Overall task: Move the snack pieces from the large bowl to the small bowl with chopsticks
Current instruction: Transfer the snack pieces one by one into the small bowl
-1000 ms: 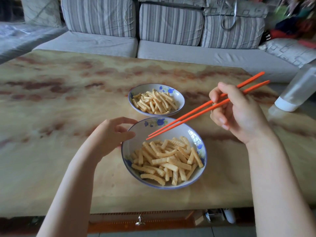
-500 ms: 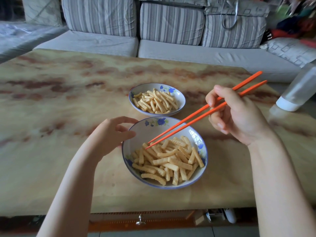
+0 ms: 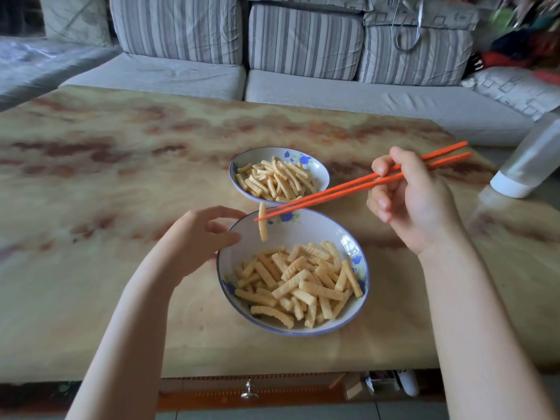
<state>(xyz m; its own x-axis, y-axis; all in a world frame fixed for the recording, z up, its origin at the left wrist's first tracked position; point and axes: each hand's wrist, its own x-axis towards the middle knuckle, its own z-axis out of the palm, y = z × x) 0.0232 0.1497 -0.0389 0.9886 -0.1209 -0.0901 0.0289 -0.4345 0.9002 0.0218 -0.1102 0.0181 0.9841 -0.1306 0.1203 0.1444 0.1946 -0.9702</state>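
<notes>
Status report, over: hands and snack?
Right hand grips chopsticks, snack piece pinched at tips. Piece over far rim of large bowl, small bowl just beyond. Left hand at that bowl's rim. Path clear.

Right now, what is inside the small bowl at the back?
The small bowl holds a heap of ridged, pale yellow snack sticks. They cover most of its floor, so whatever lies beneath is hidden. The orange chopsticks cross in front of its near rim.

Bare forearms [image 3: 472, 328]; left hand [image 3: 197, 241], right hand [image 3: 418, 204] bare too.
</notes>
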